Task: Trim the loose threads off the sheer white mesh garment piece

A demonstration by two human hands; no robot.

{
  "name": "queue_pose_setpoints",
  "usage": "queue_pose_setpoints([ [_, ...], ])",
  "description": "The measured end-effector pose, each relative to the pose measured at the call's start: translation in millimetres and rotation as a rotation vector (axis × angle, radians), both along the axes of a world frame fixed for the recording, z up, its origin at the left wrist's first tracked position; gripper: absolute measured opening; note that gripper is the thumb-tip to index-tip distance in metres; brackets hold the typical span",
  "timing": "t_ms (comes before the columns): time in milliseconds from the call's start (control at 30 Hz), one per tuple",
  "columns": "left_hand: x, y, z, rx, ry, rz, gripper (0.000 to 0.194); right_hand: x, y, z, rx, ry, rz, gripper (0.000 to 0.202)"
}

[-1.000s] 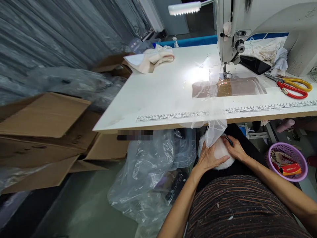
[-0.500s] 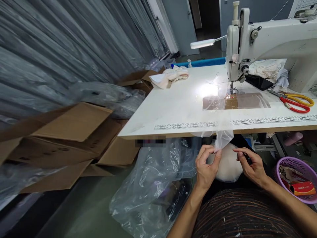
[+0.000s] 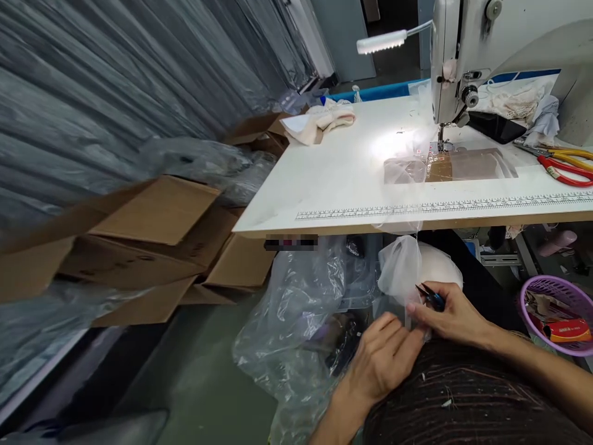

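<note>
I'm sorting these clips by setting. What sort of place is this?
Most likely a small garment sewing workshop. An industrial sewing machine stands on a white table with a printed ruler along its edge; scissors lie nearby, and the right hand holds thread snips at sheer white fabric.

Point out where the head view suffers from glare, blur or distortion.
Head view: the lamp burns out a glare patch on the white table beside the sewing machine; cardboard boxes at left are smeared; a blurred-out strip sits under the table edge; straight lines bow outward.

Left hand (image 3: 386, 358) lies palm-down, fingers curled toward one o'clock; right hand (image 3: 451, 318) pinches closed, fingertips pointing nine o'clock, nearly meeting.
</note>
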State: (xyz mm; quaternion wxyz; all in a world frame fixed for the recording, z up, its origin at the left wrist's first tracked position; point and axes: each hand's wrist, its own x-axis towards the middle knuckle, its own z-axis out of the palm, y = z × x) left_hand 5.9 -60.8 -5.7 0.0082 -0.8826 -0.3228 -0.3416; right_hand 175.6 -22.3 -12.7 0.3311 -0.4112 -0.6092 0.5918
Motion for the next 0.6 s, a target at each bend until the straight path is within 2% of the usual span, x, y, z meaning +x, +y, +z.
queue_pose_setpoints([
  [100, 3, 13, -6.2, -0.094, -0.202, -0.016, 0.005, 2, 1, -0.2, 0.018, 0.028, -0.037, 0.035],
  [200, -3, 32, -9.2, -0.295, -0.448, 0.052, 0.007, 6, 2, 0.7, 0.041, 0.049, 0.066, 0.03],
  [300, -7, 47, -14.0, -0.571, -0.522, 0.03, 0.025, 7, 4, 0.6, -0.004, 0.051, 0.16, 0.031],
  [367, -5, 52, -18.7, -0.673, -0.536, 0.006, 0.037, 5, 7, -0.2, -0.028, 0.055, 0.186, 0.033],
  [433, -3, 52, -23.1, -0.619, -0.594, 0.052, 0.038, 3, 10, -1.3, -0.035, 0.07, 0.188, 0.037],
  [533, 1, 46, -26.3, -0.482, -0.688, 0.193, 0.029, 0, 14, -3.4, -0.007, 0.09, 0.146, 0.043],
  [600, 2, 41, -24.8, -0.585, -0.69, 0.238, 0.028, 0, 15, -5.2, 0.04, 0.079, 0.113, 0.044],
])
